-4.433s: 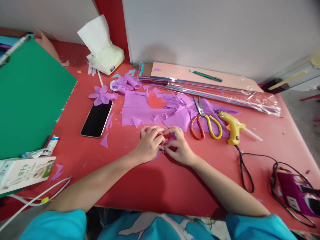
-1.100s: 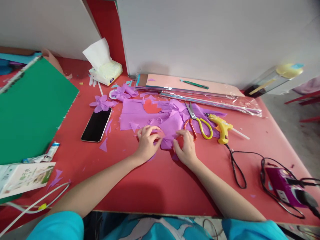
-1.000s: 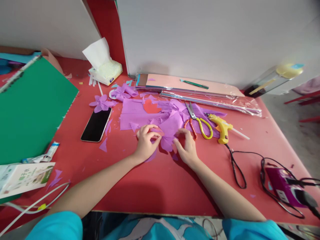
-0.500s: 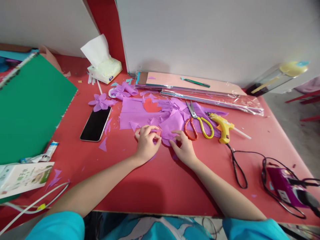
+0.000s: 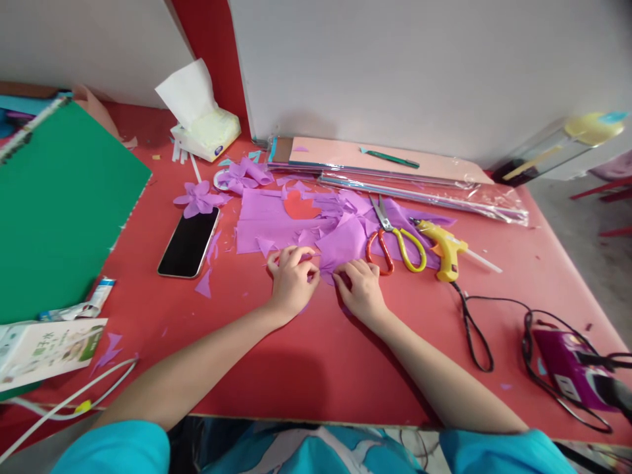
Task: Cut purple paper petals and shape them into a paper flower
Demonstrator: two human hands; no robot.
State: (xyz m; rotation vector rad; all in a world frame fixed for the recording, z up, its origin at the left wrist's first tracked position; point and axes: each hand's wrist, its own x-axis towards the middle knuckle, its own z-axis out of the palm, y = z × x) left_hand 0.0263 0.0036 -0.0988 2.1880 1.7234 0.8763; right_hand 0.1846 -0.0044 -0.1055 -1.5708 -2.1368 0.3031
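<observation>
My left hand [image 5: 291, 280] and my right hand [image 5: 362, 289] rest side by side on the red table [image 5: 316, 355]. Both pinch a purple paper piece [image 5: 340, 247] at its near edge, fingers curled onto it. Behind it lie several purple paper scraps [image 5: 276, 220] and a red heart cutout [image 5: 300, 207]. A finished purple paper flower [image 5: 198, 197] lies at the top of a black phone [image 5: 189, 241].
Scissors [image 5: 395, 240] with orange and yellow handles and a yellow glue gun [image 5: 446, 245] lie right of my hands; its black cord [image 5: 481, 336] runs to a purple power strip [image 5: 573, 359]. Green board [image 5: 59, 204] left, tissue box [image 5: 205, 128] behind, wrapped paper sheets [image 5: 395, 168] by the wall.
My hands spread apart, lifting and opening the purple piece, then drew close again and pressed it down flat on the table.
</observation>
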